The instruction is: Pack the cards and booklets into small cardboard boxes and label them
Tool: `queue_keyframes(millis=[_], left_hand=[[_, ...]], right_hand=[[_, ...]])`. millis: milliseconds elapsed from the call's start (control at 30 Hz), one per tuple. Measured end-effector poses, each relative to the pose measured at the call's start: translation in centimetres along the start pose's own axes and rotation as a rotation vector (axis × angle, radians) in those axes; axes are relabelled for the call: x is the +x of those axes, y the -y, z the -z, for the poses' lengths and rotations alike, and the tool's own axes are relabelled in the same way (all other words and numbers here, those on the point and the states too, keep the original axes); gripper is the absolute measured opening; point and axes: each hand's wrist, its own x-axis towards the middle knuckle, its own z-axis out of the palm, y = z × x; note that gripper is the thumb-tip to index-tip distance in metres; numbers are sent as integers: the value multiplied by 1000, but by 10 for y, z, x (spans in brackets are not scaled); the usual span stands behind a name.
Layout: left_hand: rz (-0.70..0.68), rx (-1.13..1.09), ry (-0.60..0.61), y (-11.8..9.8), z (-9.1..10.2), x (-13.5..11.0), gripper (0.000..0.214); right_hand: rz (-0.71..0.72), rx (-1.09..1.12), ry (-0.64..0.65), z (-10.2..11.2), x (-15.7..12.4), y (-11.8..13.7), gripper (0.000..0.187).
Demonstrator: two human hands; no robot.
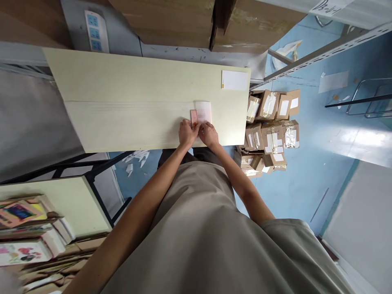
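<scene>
Close together at the near edge of a pale yellow table (128, 126), my two hands meet over a small pink card-like piece (194, 116) and a clear plastic sleeve (203, 110). My left hand (187, 132) has its fingers closed at the lower end of the pink piece. On the lower edge of the sleeve, my right hand (208, 134) is pinched, its fingertips touching those of the left. The sleeve lies flat, with a faint pinkish patch in it. What exactly sits between the fingertips is hidden.
A white card (234, 80) lies at the table's far right corner. Large cardboard boxes (171, 24) stand on a shelf behind, beside a strip of blue labels (95, 32). Small taped cartons (272, 136) are stacked on the floor at right. Books (30, 232) and flattened cardboard fill the lower left.
</scene>
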Motion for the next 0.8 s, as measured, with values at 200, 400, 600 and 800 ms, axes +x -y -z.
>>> queue_keyframes(millis=[200,400,600,800], left_hand=[[26,32,3,-8,-2,-5,39],[31,-101,14,-5,-4,-8,27],[16,-114,1,-3,-1,-11,21],[-86,-97,73,-10,-4,-33,40]], right_hand=[[-72,110,-59,27,19,-26,23],[-200,171,-151,30,47,-38,23],[-216,276,-147,28,62,-35,24],[-212,297,-128,40,56,-22,20]])
